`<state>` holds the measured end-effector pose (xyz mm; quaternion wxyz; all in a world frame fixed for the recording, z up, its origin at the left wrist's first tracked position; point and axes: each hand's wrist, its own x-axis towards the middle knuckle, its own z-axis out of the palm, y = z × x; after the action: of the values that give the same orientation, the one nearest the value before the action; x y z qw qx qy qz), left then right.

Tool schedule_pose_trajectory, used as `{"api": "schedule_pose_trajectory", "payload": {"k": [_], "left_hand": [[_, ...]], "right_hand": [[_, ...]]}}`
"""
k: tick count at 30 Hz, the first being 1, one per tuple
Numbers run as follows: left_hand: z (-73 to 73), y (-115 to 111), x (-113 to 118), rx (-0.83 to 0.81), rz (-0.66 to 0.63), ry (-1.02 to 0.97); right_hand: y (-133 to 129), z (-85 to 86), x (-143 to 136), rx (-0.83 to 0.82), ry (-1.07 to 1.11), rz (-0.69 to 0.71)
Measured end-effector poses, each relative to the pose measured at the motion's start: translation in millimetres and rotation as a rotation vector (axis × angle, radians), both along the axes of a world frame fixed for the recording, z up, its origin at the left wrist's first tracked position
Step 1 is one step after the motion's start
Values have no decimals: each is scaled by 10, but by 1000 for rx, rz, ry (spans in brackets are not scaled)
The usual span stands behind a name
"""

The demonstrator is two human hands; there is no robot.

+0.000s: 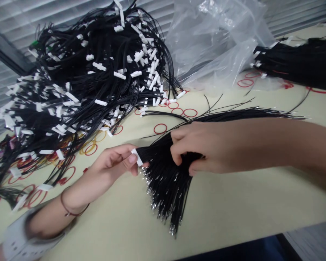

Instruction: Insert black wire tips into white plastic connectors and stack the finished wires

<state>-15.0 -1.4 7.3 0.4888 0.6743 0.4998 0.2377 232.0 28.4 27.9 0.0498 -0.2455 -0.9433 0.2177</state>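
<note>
A white connector (137, 157) with black wires in it is pinched between the thumb and fingers of my left hand (116, 163). My right hand (192, 146) reaches in from the right, its fingers closed around a thick bundle of black wires (168, 181). The bundle fans out below the connector, and its lower ends carry small shiny metal tips. More of the wires run out behind my right hand toward the right. The fingertips of my right hand are partly hidden among the wires.
A large heap of black cables (97, 72) with white connectors fills the back left. Red rubber bands (160, 128) lie scattered on the pale table (233, 217). A clear plastic bag (212, 40) is at the back, with another black wire bundle (306, 63) at the back right.
</note>
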Motion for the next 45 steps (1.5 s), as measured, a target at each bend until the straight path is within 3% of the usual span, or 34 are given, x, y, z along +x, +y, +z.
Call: {"api": "schedule_pose_trajectory", "payload": {"k": [4, 7, 15, 22, 45], "left_hand": [[-12, 3, -14, 8, -1, 8], [3, 0, -9, 3, 7, 27], [51, -19, 36, 11, -16, 28], [32, -10, 29, 12, -21, -8], [43, -18, 57, 25, -4, 6]], "right_hand": [[-20, -2, -5, -33, -71, 46], [-7, 0, -16, -39, -4, 20], [-25, -147, -231, 233, 328, -147], [-32, -264, -319, 239, 374, -169], [-41, -249, -321, 227, 319, -171]]}}
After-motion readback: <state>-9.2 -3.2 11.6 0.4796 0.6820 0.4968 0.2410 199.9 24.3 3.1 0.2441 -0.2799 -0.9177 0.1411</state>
